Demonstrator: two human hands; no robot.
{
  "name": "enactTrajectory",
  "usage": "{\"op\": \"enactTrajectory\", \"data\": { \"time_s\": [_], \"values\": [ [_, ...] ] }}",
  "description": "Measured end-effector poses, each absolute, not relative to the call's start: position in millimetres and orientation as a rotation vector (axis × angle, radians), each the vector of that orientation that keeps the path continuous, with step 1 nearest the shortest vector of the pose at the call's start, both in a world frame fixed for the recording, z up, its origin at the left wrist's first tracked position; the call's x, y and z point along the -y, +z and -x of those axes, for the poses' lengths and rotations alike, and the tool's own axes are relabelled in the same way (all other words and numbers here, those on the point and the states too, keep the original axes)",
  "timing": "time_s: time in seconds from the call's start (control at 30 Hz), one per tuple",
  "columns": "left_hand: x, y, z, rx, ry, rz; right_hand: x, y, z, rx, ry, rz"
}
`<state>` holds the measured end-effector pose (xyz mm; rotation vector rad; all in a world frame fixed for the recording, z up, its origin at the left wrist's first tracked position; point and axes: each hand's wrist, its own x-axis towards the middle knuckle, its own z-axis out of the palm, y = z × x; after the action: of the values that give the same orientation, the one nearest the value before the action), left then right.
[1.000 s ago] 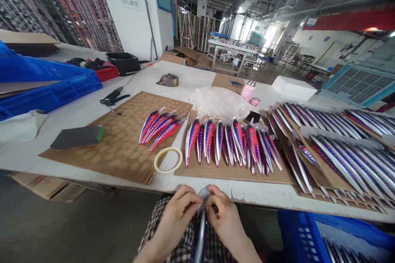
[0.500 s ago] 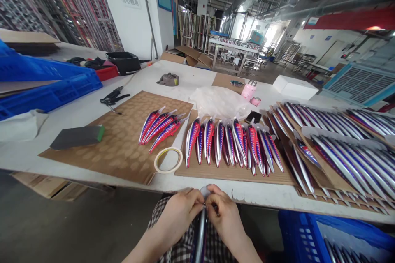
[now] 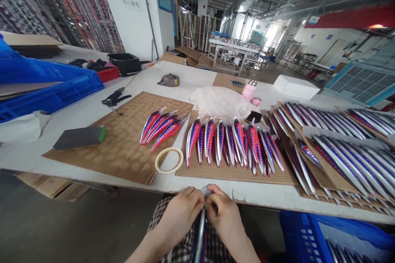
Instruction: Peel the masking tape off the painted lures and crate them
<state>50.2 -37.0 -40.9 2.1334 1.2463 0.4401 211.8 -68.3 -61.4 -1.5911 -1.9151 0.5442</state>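
Note:
Below the table's front edge, over my lap, a silver fishing lure [image 3: 201, 230] with a clear lip points up between my hands. My left hand [image 3: 184, 210] is closed, its fingertips pinching at the lure's lip end. From the other side my right hand [image 3: 224, 213] pinches the same end, thumb and fingers curled. The fingers hide the spot where they meet. On the cardboard ahead lies a row of red, purple and silver lures [image 3: 236, 139]. Several more striped lures [image 3: 160, 127] lie on the left cardboard sheet.
A masking tape roll [image 3: 157, 160] lies at the front edge. Left are a grey-green block [image 3: 80, 137], black pliers [image 3: 115, 98] and a blue crate [image 3: 52, 90]. Stacked cardboard layers of lures [image 3: 339, 164] stand right, above a blue basket [image 3: 296, 234]. A plastic bag [image 3: 220, 100] lies behind.
Both hands stay at the lure's lip end with almost the same grip. The whole view has shifted very slightly.

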Motion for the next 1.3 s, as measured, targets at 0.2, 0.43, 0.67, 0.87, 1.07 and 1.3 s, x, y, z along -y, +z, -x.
{"op": "enactTrajectory", "data": {
  "time_s": [0.2, 0.43, 0.67, 0.87, 1.07, 1.3],
  "values": [
    [36, -46, -46, -1.159, 0.644, -2.221, 70, -74, -210, 1.887, 0.388, 1.506],
    [42, -57, -50, -1.317, 0.781, -2.068, 70, -72, -213, 1.926, 0.392, 1.475],
    [49, -70, -48, -1.199, 0.885, -2.0, 72, -76, -212, 1.912, 0.431, 1.523],
    [48, -71, -51, -1.191, 0.9, -1.991, 73, -77, -216, 1.908, 0.5, 1.574],
    [48, -68, -50, -1.184, 0.896, -2.007, 67, -60, -217, 2.016, 0.657, 1.584],
    [48, -70, -50, -1.182, 0.894, -2.009, 70, -58, -218, 1.84, 0.778, 1.604]
  ]
}}
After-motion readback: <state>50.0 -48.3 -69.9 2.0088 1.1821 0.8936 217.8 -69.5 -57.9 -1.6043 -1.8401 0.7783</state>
